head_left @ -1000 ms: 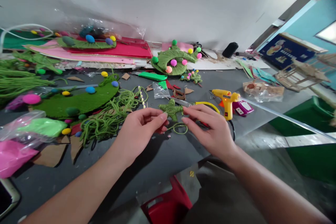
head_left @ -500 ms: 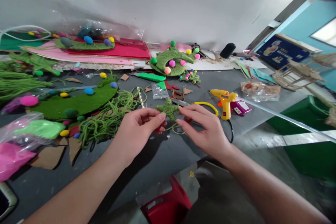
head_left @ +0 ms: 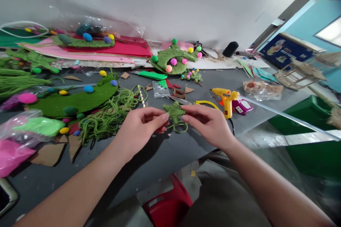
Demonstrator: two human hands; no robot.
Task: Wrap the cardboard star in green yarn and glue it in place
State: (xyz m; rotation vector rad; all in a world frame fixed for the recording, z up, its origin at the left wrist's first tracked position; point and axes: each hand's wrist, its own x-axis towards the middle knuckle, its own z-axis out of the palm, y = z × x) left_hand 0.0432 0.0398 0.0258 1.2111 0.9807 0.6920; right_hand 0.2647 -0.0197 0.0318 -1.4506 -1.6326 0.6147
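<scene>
Between my two hands is a small green star [head_left: 174,110] wrapped in yarn, with a spiral at its centre. My left hand [head_left: 149,122] pinches its left side with thumb and index finger. At the star's right arm, the fingertips of my right hand [head_left: 204,120] close on it. A thin loop of green yarn [head_left: 181,127] hangs below the star. Left of my left hand lies a tangled heap of green yarn [head_left: 106,113]. Beyond the star are scissors with a yellow handle [head_left: 207,104], partly covered by my right hand.
A yellow glue gun [head_left: 226,99] stands at the right beside a purple box [head_left: 242,106]. Green crescents with pompoms [head_left: 80,101] lie at left, and another wreath-like piece [head_left: 170,60] is at the back. A green box cutter [head_left: 151,75] and cardboard scraps [head_left: 49,154] lie about. A red stool [head_left: 167,205] stands below.
The star has shifted slightly right and turned between my fingers. The yarn loop under it shows more clearly. My view has moved a little.
</scene>
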